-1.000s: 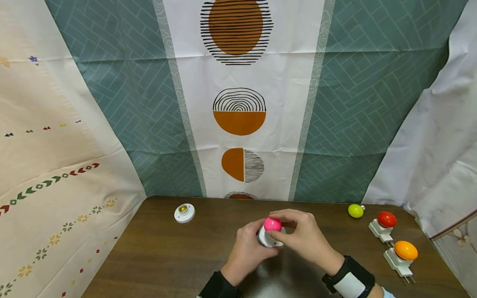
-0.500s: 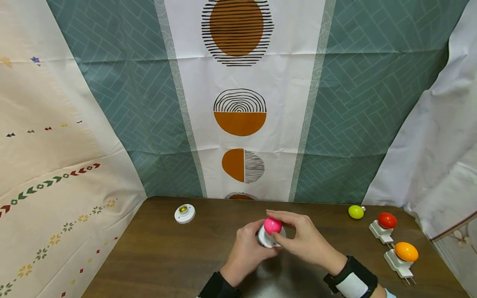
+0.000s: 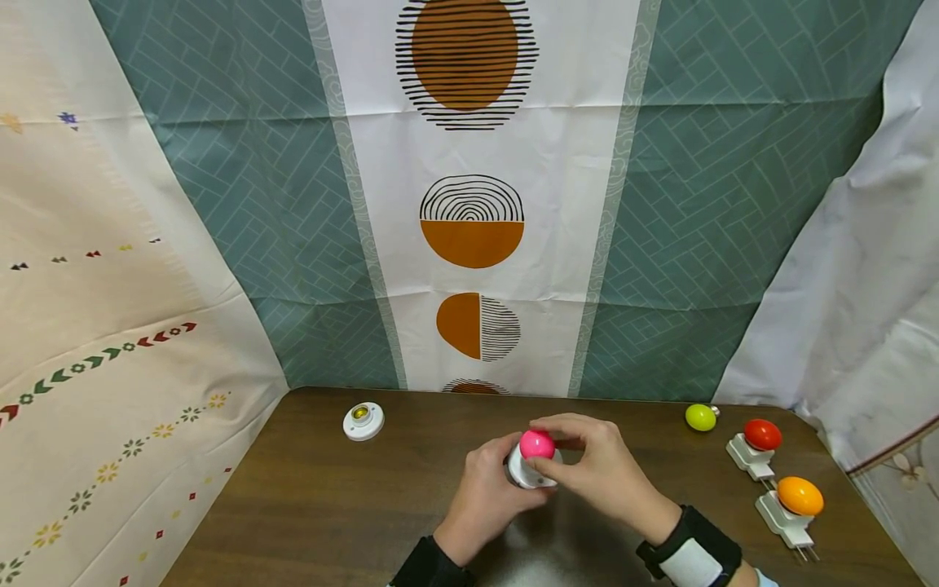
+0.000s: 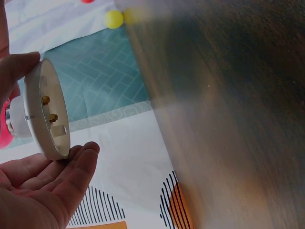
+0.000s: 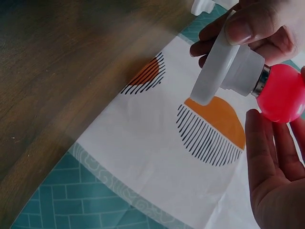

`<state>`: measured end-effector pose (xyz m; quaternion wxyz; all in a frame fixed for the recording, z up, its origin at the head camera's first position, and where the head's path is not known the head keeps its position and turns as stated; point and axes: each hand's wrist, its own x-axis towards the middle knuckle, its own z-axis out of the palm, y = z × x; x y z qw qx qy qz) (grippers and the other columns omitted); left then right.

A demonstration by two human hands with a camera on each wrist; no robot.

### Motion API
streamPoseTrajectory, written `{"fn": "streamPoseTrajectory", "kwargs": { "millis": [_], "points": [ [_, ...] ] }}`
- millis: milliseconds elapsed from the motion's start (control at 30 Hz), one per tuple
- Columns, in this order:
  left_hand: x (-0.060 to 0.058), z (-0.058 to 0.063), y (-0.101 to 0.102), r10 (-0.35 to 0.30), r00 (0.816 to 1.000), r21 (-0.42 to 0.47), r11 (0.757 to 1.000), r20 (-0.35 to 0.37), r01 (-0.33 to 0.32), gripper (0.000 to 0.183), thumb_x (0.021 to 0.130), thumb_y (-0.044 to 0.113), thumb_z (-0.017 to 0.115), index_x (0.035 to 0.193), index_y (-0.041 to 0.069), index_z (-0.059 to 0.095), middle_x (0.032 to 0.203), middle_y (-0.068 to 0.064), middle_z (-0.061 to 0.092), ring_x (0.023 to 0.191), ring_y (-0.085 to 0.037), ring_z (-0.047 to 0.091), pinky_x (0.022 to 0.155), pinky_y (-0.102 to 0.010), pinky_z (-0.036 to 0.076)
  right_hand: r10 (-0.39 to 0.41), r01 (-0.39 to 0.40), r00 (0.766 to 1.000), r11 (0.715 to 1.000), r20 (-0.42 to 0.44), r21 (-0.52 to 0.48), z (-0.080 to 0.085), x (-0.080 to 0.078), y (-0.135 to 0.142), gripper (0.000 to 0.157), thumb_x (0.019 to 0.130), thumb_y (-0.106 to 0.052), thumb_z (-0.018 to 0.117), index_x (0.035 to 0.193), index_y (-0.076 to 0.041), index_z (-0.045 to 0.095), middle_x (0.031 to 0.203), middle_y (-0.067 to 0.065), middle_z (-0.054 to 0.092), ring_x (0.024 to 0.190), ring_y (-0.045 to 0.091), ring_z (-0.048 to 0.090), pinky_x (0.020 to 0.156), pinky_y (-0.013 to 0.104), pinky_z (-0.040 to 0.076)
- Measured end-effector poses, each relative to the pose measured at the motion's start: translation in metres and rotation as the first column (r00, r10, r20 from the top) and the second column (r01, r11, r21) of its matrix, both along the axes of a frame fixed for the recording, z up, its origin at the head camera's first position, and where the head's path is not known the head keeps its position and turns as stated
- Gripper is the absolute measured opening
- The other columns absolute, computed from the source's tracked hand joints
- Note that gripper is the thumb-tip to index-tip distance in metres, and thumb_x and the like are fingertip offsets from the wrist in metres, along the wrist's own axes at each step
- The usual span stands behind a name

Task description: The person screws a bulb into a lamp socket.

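My left hand point(image 3: 484, 493) grips a round white bulb holder point(image 4: 34, 112) by its base rim, thumb on one side and fingers on the other. The holder is raised over the table, its hollow underside with brass screws facing the left wrist camera. A pink light bulb point(image 5: 282, 93) sits in the socket, with part of its metal cap point(image 5: 261, 81) showing at the mouth. My right hand point(image 3: 597, 465) holds the pink bulb between thumb and fingers.
Another white bulb holder point(image 3: 363, 421) stands at the table's back left. On the right lie a yellow-green bulb point(image 3: 700, 417), a red bulb point(image 3: 762, 434) and an orange bulb point(image 3: 800, 495), the last two in white plug sockets with bare prongs. A patterned cloth point(image 3: 469, 244) hangs behind the brown table point(image 3: 330, 505).
The right hand's fingers shift around the pink bulb, spreading looser half a second ago and closer around it now. The left hand and the bulb holder stay in place.
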<state>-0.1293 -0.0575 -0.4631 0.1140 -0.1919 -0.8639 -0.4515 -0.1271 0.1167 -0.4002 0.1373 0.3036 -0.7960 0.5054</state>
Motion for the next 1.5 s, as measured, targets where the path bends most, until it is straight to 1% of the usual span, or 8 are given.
{"fn": "streamPoseTrajectory", "kwargs": {
  "millis": [167,467,600,800,933,1067,1300,1500],
  "points": [
    [-0.001,-0.001,0.0,0.0,1.0,-0.003,1.0,0.005,0.0,0.061,0.067,0.048,0.078,0.118,0.025,0.057,0.104,0.016,0.057,0.088,-0.003,0.053,0.078,-0.024,0.046,0.044,-0.043,0.998,0.999,-0.033,0.028,0.006,0.002,0.0,0.047,0.07,-0.01,0.079,0.113,-0.014,0.063,0.117,-0.004,0.058,0.105,0.016,0.056,0.081,0.037,0.048],
    [-0.001,-0.001,0.001,-0.001,1.0,0.0,1.0,-0.03,0.001,0.06,0.065,0.04,0.081,0.117,0.023,0.057,0.102,0.013,0.057,0.087,-0.003,0.054,0.076,-0.024,0.047,0.15,-0.148,0.988,0.986,-0.022,0.071,-0.009,-0.011,0.007,0.047,0.078,-0.014,0.073,0.122,-0.022,0.059,0.125,-0.006,0.054,0.111,0.014,0.052,0.085,0.031,0.045],
    [0.0,-0.001,0.001,0.004,1.0,-0.008,1.0,-0.013,-0.004,0.061,0.065,0.043,0.08,0.118,0.024,0.057,0.103,0.014,0.057,0.087,-0.003,0.054,0.076,-0.025,0.047,0.135,-0.135,0.991,0.989,0.001,0.053,-0.01,-0.01,0.008,0.041,0.08,-0.019,0.073,0.118,-0.024,0.062,0.121,-0.008,0.056,0.109,0.013,0.053,0.084,0.03,0.045],
    [0.001,-0.001,0.002,0.003,1.0,-0.007,1.0,-0.009,-0.003,0.059,0.066,0.044,0.08,0.117,0.025,0.057,0.102,0.015,0.057,0.086,-0.003,0.054,0.076,-0.025,0.047,0.048,-0.047,0.999,0.998,-0.013,0.039,-0.01,-0.008,0.006,0.037,0.075,-0.022,0.077,0.11,-0.023,0.066,0.111,-0.01,0.06,0.1,0.011,0.057,0.078,0.029,0.048],
    [0.0,-0.001,0.003,-0.004,1.0,0.002,1.0,-0.031,0.004,0.06,0.066,0.044,0.08,0.118,0.025,0.057,0.103,0.015,0.057,0.087,-0.003,0.054,0.076,-0.025,0.046,0.014,-0.013,1.0,0.999,-0.025,0.032,0.005,0.002,0.002,0.039,0.071,-0.013,0.079,0.107,-0.018,0.066,0.11,-0.006,0.061,0.1,0.013,0.057,0.079,0.033,0.048],
    [0.001,0.0,0.003,0.001,0.999,0.002,1.0,-0.046,-0.001,0.06,0.066,0.044,0.08,0.117,0.024,0.057,0.102,0.014,0.057,0.087,-0.003,0.054,0.076,-0.023,0.046,0.047,-0.046,0.998,0.998,-0.039,0.046,0.018,0.009,0.002,0.043,0.071,-0.007,0.077,0.112,-0.013,0.064,0.118,-0.003,0.058,0.107,0.017,0.055,0.084,0.037,0.046],
    [0.0,0.0,0.003,0.005,0.998,-0.013,1.0,-0.066,-0.006,0.057,0.064,0.04,0.081,0.115,0.023,0.058,0.1,0.013,0.057,0.086,-0.002,0.054,0.076,-0.022,0.046,0.136,-0.132,0.99,0.987,-0.031,0.092,-0.003,-0.005,0.007,0.05,0.075,-0.005,0.072,0.122,-0.017,0.059,0.126,-0.005,0.053,0.112,0.015,0.052,0.087,0.033,0.044],
    [0.001,-0.001,0.003,-0.003,0.998,-0.002,1.0,-0.062,0.003,0.058,0.066,0.043,0.08,0.116,0.024,0.058,0.1,0.014,0.057,0.085,-0.003,0.054,0.074,-0.024,0.047,0.122,-0.123,0.992,0.99,0.007,0.067,-0.01,-0.009,0.009,0.042,0.079,-0.016,0.073,0.119,-0.024,0.061,0.122,-0.008,0.056,0.109,0.013,0.053,0.083,0.03,0.045]
  ]
}}
